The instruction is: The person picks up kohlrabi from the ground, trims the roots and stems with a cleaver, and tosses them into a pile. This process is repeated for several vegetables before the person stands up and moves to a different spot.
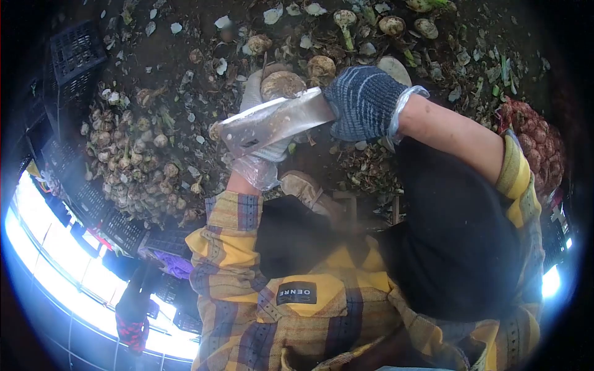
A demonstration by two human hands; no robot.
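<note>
My right hand, in a dark blue knitted glove with a clear plastic cuff, is closed around the handle of a cleaver. The handle is hidden inside the fist. The broad metal blade reaches left across my left hand, which wears a white glove and plastic cuff. Held in that hand is a round, tan garlic bulb, right at the blade's upper edge. The blade covers most of the left palm and fingers. Beyond the hands, another bulb lies on the ground.
A large heap of garlic bulbs lies to the left, near black plastic crates. At right stands a red mesh sack full of bulbs. Peelings, leaves and scattered bulbs litter the dark ground. A shoe shows below my hands.
</note>
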